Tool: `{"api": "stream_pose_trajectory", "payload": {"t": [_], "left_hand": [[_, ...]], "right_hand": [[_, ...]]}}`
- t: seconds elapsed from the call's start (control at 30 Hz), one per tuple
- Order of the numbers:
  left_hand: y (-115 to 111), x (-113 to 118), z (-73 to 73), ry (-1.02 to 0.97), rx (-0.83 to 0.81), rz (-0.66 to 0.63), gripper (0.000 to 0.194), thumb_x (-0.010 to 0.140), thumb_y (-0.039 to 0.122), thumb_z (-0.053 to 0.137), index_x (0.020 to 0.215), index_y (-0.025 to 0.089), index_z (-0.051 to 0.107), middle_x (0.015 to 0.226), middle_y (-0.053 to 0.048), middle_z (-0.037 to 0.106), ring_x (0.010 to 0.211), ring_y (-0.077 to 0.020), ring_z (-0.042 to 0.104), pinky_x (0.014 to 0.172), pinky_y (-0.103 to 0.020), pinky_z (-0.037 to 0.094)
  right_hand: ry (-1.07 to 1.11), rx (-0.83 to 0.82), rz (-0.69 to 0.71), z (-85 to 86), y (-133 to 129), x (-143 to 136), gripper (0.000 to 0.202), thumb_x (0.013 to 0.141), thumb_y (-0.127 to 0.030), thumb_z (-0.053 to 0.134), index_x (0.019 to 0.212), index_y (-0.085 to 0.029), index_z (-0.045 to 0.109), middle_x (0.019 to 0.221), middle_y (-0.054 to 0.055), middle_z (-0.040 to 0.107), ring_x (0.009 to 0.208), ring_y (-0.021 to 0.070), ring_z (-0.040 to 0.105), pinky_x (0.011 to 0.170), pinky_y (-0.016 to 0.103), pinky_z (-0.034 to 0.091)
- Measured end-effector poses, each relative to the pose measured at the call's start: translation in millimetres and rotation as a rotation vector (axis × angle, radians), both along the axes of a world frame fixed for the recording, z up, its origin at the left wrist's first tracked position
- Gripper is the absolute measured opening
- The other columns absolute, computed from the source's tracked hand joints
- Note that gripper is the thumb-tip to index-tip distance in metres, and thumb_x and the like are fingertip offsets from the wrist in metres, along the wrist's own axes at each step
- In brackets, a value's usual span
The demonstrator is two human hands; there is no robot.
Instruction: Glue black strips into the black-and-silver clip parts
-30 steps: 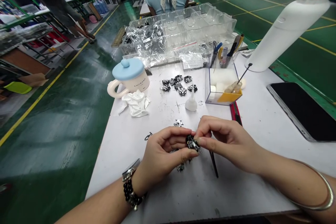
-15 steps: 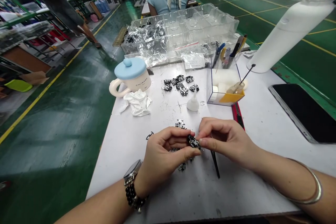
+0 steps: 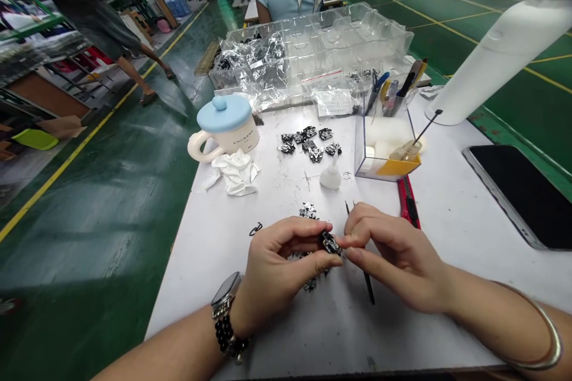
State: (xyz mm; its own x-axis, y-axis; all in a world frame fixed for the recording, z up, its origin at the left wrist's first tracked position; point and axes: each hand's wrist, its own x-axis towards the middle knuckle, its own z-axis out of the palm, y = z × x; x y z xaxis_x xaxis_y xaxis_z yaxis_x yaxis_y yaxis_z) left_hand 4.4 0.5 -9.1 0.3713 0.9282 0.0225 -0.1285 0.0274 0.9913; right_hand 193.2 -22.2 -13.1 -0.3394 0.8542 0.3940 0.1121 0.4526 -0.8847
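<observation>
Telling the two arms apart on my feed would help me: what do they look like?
Both the left hand and right hand are ungloved, with no sleeves in view. The left wrist has a silver-coloured watch and black beads with silver-coloured pieces; the right forearm, a plain, shiny silver-coloured bangle.

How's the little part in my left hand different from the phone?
Size: the part is far smaller than the phone.
Shape: the part looks jagged and uneven; the phone is a smooth, flat slab.
Pose: the part is held in your left hand, while the phone lies on the table.
Both show black on them.
</observation>
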Motion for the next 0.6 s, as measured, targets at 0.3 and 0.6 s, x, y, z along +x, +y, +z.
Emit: {"api": "stream_pose_trajectory", "payload": {"t": [0.3, 0.6], "left_hand": [[6.1, 1.9, 3.3, -0.069, -0.132, -0.022, 0.034, 0.066, 0.008, 0.078, 0.096, 0.025, 0.074, 0.079, 0.002, 0.066, 0.076, -0.0052, 0.064, 0.069, -0.007, 0.053], [2.8, 0.7, 0.1, -0.136, -0.412, -0.018, 0.014, 0.074, 0.015, 0.074, 0.087, 0.019, 0.070, 0.071, 0.002, 0.074, 0.065, -0.0066, 0.068, 0.066, -0.013, 0.055]], "right_hand": [[-0.192, 0.355, -0.173, 1.9, -4.2, -6.4, 0.021, 0.081, 0.001, 0.052, 0.099, -0.010, 0.055, 0.083, 0.006, 0.055, 0.079, 0.0142, 0.050, 0.068, 0.031, 0.043], [-0.526, 0.654, -0.411, -0.9, -12.7, -11.2, 0.020, 0.081, -0.007, 0.058, 0.101, -0.007, 0.058, 0.082, 0.008, 0.061, 0.077, 0.0191, 0.049, 0.067, 0.036, 0.038]]}}
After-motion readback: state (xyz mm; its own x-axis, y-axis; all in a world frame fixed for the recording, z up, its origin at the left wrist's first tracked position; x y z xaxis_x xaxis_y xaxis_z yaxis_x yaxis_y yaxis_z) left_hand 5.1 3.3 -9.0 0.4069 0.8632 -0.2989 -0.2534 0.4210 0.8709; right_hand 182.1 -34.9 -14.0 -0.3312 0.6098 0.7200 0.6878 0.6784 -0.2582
